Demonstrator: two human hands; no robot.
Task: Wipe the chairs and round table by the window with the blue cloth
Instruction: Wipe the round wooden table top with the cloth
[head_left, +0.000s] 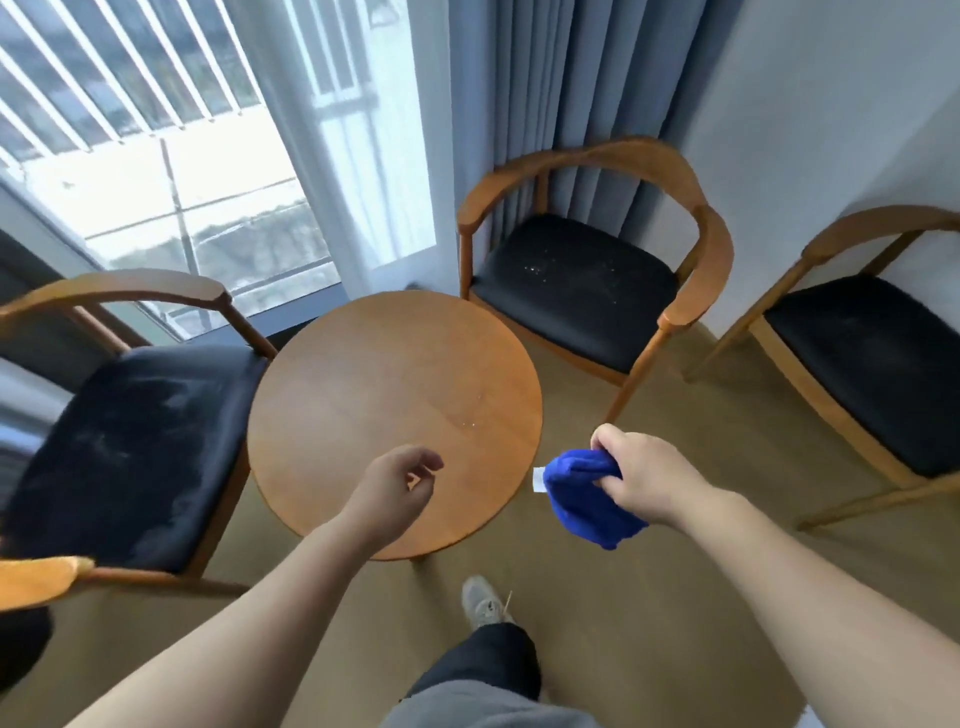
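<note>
A round wooden table (384, 374) stands in the middle, with a few small specks near its right side. Three wooden armchairs with black seats surround it: the left chair (130, 441), dusty on its seat, the far chair (576, 286) with white specks on its seat, and the right chair (878, 364). My right hand (649, 478) grips a bunched blue cloth (587, 499) in the air just off the table's right edge. My left hand (400, 483) hovers over the table's near edge, fingers loosely curled, holding nothing.
A large window (171, 156) and grey curtains (561, 83) lie behind the table. A white wall (831, 104) backs the right chair. My foot (483, 605) is on the tan floor just short of the table. An orange chair arm (41, 577) juts in at lower left.
</note>
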